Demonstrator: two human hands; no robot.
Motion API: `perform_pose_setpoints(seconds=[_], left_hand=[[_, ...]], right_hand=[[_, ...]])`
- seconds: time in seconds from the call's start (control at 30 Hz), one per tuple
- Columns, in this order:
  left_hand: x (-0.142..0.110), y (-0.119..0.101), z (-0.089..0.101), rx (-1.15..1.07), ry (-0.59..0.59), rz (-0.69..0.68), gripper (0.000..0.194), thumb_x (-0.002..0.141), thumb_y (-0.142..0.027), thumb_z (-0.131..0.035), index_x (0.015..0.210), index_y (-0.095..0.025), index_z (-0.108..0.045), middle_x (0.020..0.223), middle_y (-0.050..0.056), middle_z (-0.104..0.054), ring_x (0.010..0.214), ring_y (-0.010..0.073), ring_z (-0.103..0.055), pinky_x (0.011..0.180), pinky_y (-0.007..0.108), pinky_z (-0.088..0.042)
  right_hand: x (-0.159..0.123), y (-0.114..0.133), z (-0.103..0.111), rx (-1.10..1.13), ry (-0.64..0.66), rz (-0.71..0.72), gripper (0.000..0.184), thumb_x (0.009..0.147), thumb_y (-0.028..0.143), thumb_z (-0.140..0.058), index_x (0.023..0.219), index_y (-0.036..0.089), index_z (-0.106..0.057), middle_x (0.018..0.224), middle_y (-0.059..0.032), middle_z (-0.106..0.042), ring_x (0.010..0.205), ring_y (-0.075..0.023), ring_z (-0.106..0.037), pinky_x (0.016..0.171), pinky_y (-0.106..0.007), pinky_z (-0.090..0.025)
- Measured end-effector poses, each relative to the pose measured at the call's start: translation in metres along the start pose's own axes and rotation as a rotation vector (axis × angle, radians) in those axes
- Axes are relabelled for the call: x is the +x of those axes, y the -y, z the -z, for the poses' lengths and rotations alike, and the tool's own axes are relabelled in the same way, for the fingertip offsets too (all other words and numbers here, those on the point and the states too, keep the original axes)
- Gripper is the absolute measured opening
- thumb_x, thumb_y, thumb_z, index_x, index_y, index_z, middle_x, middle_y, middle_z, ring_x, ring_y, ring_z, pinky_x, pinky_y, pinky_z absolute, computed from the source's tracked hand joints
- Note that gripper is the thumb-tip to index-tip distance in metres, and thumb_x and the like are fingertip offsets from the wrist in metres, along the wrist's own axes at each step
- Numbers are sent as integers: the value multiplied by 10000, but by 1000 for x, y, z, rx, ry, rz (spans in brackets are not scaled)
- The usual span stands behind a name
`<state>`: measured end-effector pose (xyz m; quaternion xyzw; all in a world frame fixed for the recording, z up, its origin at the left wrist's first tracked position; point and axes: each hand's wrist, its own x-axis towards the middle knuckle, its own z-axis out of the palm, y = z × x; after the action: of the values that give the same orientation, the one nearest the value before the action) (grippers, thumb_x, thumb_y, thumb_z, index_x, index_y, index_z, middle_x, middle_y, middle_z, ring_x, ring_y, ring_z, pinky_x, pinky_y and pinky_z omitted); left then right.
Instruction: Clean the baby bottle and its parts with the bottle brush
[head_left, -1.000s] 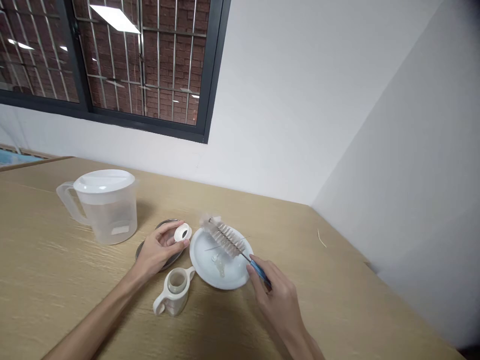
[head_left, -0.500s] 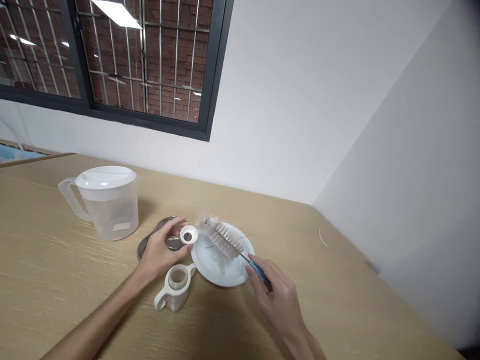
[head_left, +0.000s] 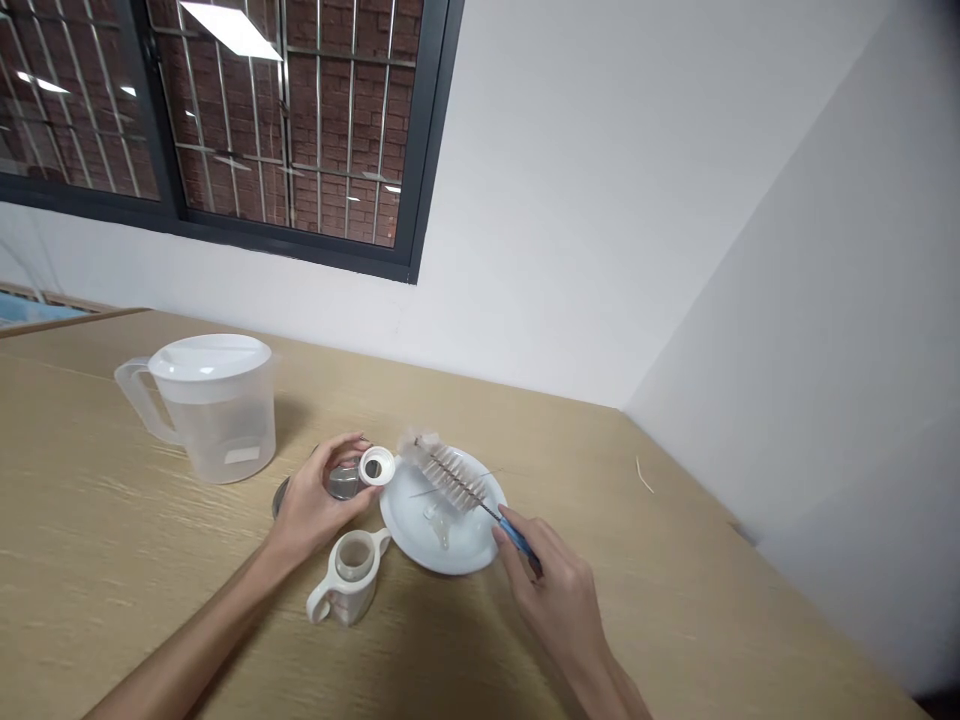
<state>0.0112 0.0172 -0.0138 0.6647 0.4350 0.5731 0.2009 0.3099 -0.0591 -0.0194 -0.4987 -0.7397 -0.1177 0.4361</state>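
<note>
My left hand (head_left: 311,505) pinches a white screw ring (head_left: 386,467) between thumb and fingers, its round opening facing me. In my right hand (head_left: 555,585) is the blue handle of a bottle brush (head_left: 451,476), its pale bristles angled up to the left over a light plate (head_left: 480,545). The brush tip is close to the ring; I cannot tell whether they touch. A clear, glossy patch (head_left: 442,535) lies on the plate beneath the bristles. Nearer me stands a two-handled baby bottle (head_left: 352,600), open at the top. Behind my left hand, a shiny metal dish (head_left: 345,483) is partly hidden.
A translucent lidded jug (head_left: 225,430) stands on the wooden table (head_left: 712,600) at the left. A thin pale strip (head_left: 644,476) lies at the right. The white wall (head_left: 555,250) and a barred window (head_left: 300,130) bound the far side.
My left hand has shifted slightly right and turned the ring so its opening faces me, closer to the brush tip. My right hand stays almost in place, still gripping the brush.
</note>
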Motion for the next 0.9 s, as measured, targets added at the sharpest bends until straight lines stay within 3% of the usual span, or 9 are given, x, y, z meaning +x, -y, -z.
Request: perform_pose_setpoints(seconds=[0.27,0.5,0.67,0.9], left_hand=[[0,4,-1,-125,7,27,636,697,-340,-835,1257,-229,-555,1200,111,-711,1081,279,-704,969,461,-577],[-2,-1,-1,-101,-1,3,630,697,-331,-834,1252,-238,-551,1184,90,-710,1089,267,-700,977,445,-571],[-2,-6,0,-90,17,-2,631,705,-344,-824,1254,-228,-535,1135,90,-721,1078,272,-703,985,451,-565],[-2,-6,1,-58,46,-24,583,743,-302,-802,1254,-241,-529,1155,68,-710,1081,247,-694,1003,437,-550]], right_hand=[[0,3,2,28,-28,27,219,962,240,-589,1156,171,-665,835,-40,-692,689,-133,-656,617,-233,-509],[-1,4,2,41,9,94,253,961,219,-580,1197,177,-660,834,-36,-694,666,-124,-654,601,-228,-498],[0,-1,3,-62,-17,8,242,975,275,-562,1164,181,-680,857,-46,-713,708,-142,-680,602,-233,-506],[0,6,3,39,-9,56,252,963,232,-580,1192,171,-664,838,-45,-703,671,-131,-655,603,-232,-508]])
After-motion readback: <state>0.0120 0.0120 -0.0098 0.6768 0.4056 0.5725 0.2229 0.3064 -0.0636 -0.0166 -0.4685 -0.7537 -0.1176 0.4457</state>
